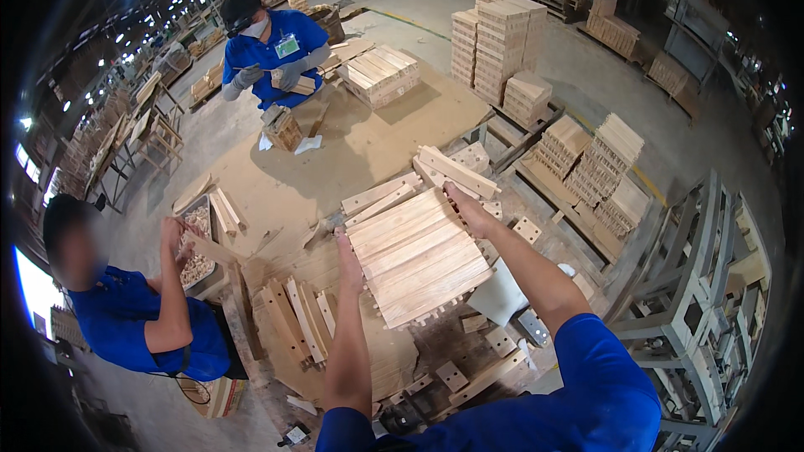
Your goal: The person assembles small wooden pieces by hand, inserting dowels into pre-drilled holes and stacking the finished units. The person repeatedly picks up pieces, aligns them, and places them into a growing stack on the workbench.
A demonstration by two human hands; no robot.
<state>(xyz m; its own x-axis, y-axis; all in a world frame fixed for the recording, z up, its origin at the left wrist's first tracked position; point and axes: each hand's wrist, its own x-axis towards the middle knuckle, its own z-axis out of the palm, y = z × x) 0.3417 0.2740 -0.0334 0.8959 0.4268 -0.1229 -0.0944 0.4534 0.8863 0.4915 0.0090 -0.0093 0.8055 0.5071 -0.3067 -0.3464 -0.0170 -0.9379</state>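
Note:
Between my two hands is a squared block of pale wooden slats laid side by side, with small dowel-like ends poking out along its near edge. My left hand presses on its left side. At the far right corner, my right hand grips the opposite side, thumb near the top. The undersides of my fingers are hidden by the wood. Loose drilled wooden pieces lie just beyond the block, and a white sheet-like item shows beside its right edge.
A co-worker at left handles a wooden piece by a tray of dowels. Another person works across the cardboard-covered table, near a slat stack. Stacked wood on pallets and a metal frame stand right.

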